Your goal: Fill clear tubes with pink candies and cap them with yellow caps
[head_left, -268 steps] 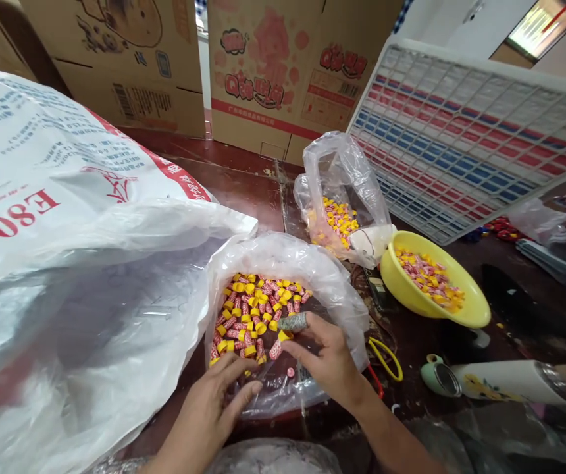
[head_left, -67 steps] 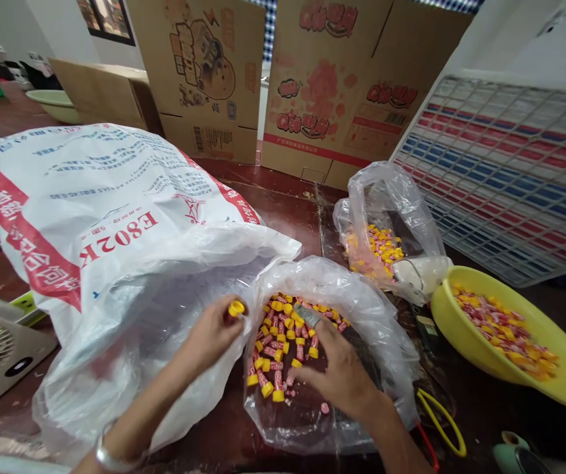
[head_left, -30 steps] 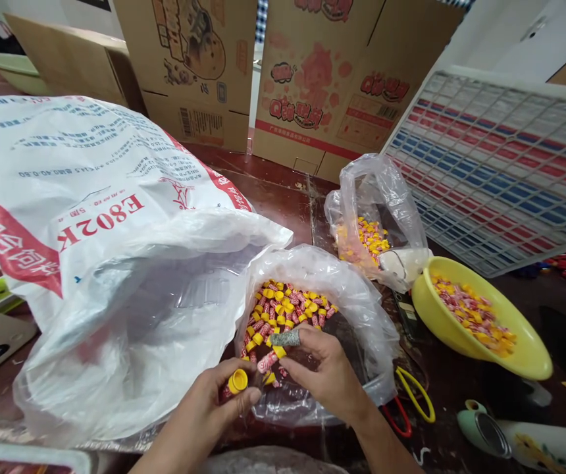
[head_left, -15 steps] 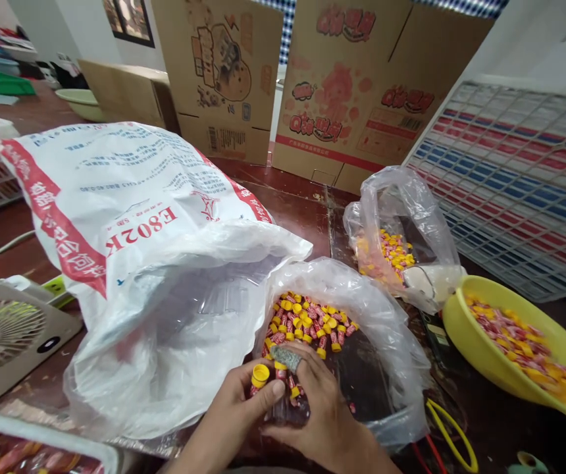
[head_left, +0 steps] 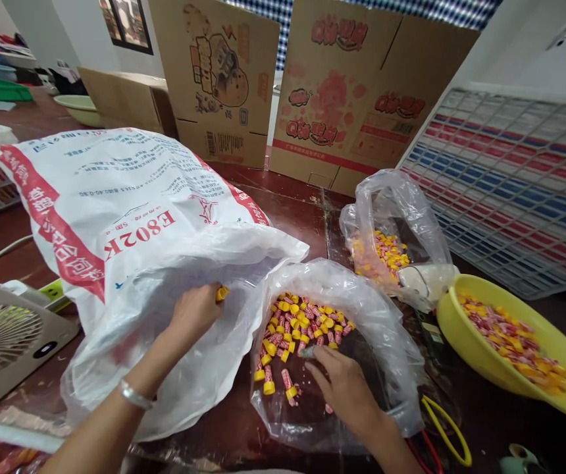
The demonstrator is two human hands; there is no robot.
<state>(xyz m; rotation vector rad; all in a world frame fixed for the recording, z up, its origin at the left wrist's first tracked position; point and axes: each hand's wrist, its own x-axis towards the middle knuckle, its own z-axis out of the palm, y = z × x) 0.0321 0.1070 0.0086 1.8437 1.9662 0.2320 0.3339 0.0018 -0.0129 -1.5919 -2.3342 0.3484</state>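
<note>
My left hand [head_left: 198, 309], with a silver bangle at the wrist, reaches into the mouth of a white woven sack [head_left: 149, 178] with a plastic liner. Its fingers are closed on a small yellow-capped bottle [head_left: 222, 293], mostly hidden by the hand. Over a clear plastic bag [head_left: 376, 296], my right hand [head_left: 339, 378] is open, fingers slightly bent, with grey-green wrapping on one finger. Just beyond its fingertips lies a pile of small red-and-white bottles with yellow caps [head_left: 303, 319]. A few loose bottles [head_left: 289, 387] lie to its left.
On the right are a yellow basin [head_left: 500, 388] of similar pieces, another clear bag [head_left: 401, 197] and a white wire rack [head_left: 505, 184]. Cardboard boxes [head_left: 337, 92] stand behind. A small fan [head_left: 1, 336] is at left, and a yellow loop [head_left: 453, 434] lies front right.
My left hand has moved from the bottle pile, up and left into the sack, carrying a yellow-capped bottle. My right hand has shifted slightly right, away from the nearest bottles.
</note>
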